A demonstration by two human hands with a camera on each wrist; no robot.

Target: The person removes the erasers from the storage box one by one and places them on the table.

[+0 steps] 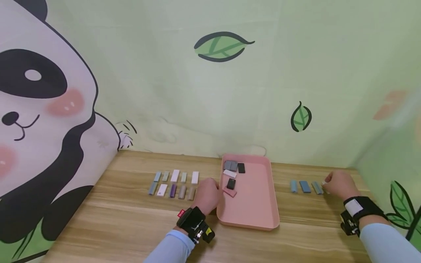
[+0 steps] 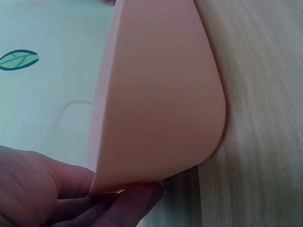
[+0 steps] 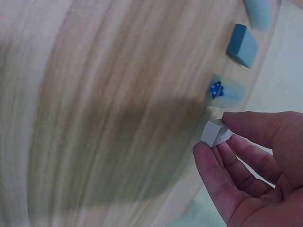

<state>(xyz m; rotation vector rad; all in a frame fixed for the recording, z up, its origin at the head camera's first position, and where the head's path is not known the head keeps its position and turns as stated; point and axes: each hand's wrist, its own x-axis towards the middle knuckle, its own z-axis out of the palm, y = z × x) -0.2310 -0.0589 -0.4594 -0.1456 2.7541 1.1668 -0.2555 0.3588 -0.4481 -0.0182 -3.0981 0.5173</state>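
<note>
The shallow pink tray (image 1: 253, 204) lies on the wooden table, and my left hand (image 1: 208, 195) pinches its left wall. In the left wrist view, thumb and fingers close on the edge of the tray wall (image 2: 156, 104). Over at the right, my right hand (image 1: 342, 184) holds a small white block (image 3: 217, 132) between thumb and fingertips, close over the table. Beside that hand a row holds a pale blue-grey block (image 1: 317, 187), a blue block (image 1: 304, 186) and a light blue block (image 1: 294, 186). The pale one bears a dark blue dotted print in the right wrist view.
Inside the tray lie grey blocks (image 1: 231, 166), black blocks (image 1: 231, 183), a white block (image 1: 230, 173) and a pink block (image 1: 230, 192). Left of it stand two rows of several blocks, including a purple block (image 1: 172, 190). A printed cloth wall (image 1: 164, 91) borders the table behind.
</note>
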